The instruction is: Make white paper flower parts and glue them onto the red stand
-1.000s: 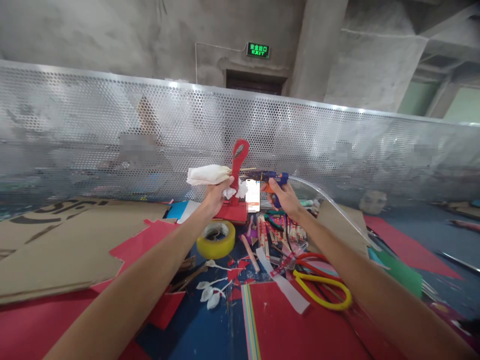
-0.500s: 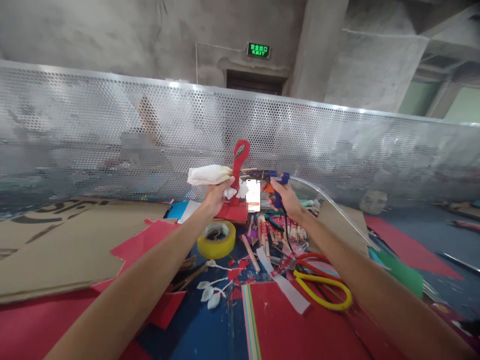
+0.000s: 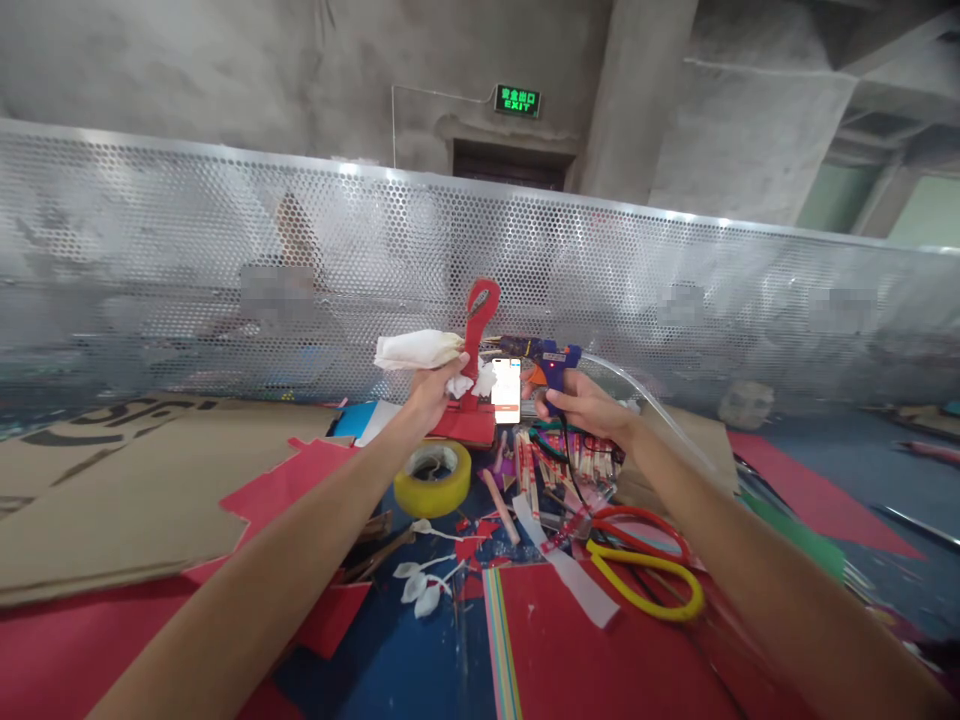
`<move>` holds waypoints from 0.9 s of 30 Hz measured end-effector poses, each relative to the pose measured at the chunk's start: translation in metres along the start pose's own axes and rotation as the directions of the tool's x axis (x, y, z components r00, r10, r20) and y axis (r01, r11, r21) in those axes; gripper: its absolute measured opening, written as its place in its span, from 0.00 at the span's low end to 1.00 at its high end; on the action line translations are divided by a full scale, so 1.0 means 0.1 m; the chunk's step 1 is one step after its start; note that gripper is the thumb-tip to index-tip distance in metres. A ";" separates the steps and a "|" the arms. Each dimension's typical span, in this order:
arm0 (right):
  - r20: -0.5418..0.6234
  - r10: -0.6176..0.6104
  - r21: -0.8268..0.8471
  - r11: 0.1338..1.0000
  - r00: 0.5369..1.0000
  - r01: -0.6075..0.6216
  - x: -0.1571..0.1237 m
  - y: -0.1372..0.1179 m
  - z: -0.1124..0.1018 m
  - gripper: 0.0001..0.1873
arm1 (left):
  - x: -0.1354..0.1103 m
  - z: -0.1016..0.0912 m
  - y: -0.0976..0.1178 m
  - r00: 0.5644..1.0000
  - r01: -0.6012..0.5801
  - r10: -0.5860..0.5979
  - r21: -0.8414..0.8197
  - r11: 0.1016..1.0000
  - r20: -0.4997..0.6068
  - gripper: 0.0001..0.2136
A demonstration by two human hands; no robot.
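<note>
My left hand (image 3: 437, 388) is closed on a white, crumpled paper-like bundle (image 3: 418, 350), its thumb beside an upright red piece (image 3: 478, 318) with a small oval patch near the top. Smaller white scraps sit by these fingers. In my right hand (image 3: 581, 398) is a blue glue gun (image 3: 556, 362) with an orange trigger and a small red light. A clear glue stick (image 3: 645, 388) runs out of its rear end. The nozzle points left, close to the red piece; whether it touches is hidden. A lit phone (image 3: 506, 392) stands upright between my hands.
A yellow tape roll (image 3: 433, 478), several small white leaf shapes (image 3: 426, 598) and yellow-handled scissors (image 3: 646, 585) lie nearer me. Red sheets (image 3: 600, 650) and cardboard (image 3: 150, 490) cover parts of the blue table. A perforated metal panel (image 3: 337, 260) stands behind.
My right hand has shifted right and lower on the glue gun, whose handle now shows more, with its red light visible. My left hand has barely moved.
</note>
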State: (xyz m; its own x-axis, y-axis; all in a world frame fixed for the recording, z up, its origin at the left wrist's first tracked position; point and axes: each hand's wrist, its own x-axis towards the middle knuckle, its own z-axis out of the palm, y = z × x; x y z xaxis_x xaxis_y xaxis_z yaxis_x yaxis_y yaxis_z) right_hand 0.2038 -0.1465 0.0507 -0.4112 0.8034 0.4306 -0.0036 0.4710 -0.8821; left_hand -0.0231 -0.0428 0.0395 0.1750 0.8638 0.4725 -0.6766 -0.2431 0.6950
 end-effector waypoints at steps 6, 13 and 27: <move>0.023 -0.028 -0.048 0.998 0.999 0.029 -0.02 -0.02 -0.06 0.22 | 0.02 -0.01 -0.01 1.000 -0.017 0.017 -0.003 1.000 0.006 0.20; -0.141 -0.007 -0.100 0.995 0.990 -0.008 0.03 0.04 -0.05 0.19 | 0.05 -0.05 -0.05 1.000 -0.010 0.010 0.002 1.000 -0.015 0.21; -0.359 -0.221 -0.695 0.712 0.907 -0.101 0.11 -0.03 0.18 0.30 | 0.01 -0.01 -0.01 1.000 -0.004 0.004 -0.003 1.000 -0.001 0.18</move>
State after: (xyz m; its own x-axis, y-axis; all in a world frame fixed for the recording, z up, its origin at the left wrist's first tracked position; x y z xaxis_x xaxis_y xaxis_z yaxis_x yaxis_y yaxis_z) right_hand 0.1831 -0.1449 0.0546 -0.0449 0.7551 0.6541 0.6727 0.5069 -0.5390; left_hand -0.0230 -0.0418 0.0389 0.1711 0.8634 0.4747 -0.6796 -0.2455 0.6913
